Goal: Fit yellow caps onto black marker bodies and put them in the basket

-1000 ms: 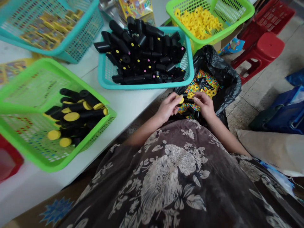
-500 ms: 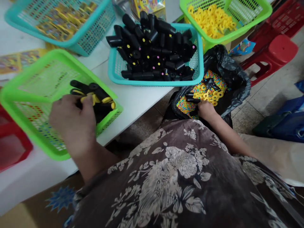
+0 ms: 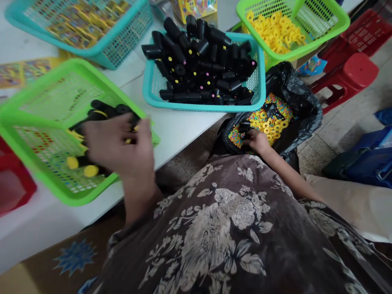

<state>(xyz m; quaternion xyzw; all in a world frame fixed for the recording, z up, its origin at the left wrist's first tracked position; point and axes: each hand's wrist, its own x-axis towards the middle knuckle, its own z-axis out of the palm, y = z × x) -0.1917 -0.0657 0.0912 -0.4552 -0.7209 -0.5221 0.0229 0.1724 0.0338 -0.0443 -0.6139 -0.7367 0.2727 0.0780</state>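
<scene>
My left hand (image 3: 121, 143) is over the near green basket (image 3: 75, 200), smeared by motion. Its thumb stands off from the curled fingers, and I cannot make out whether it holds anything. Around it in that basket lie several black plastic tubes (image 3: 102, 107), some with yellow caps (image 3: 91, 170). My right hand (image 3: 259, 142) reaches down into a black plastic bag (image 3: 306, 98). Its fingers are curled round a black tube (image 3: 244, 124) at the surface of small coloured beads (image 3: 235, 136). Yellow ring-shaped pieces (image 3: 272, 128) lie on the beads beside it.
A turquoise basket (image 3: 202, 108) heaped with black tubes stands on the white table (image 3: 180, 130). Behind are a turquoise basket (image 3: 122, 49) of yellow packets and a green basket (image 3: 324, 43) of yellow ring pieces. Red stools (image 3: 358, 73) and a blue bin (image 3: 361, 159) stand at right.
My left hand has moved right across the green basket, uncovering yellow-capped tubes at its lower left. My right hand has shifted slightly left in the beads, its fingers lower among them.
</scene>
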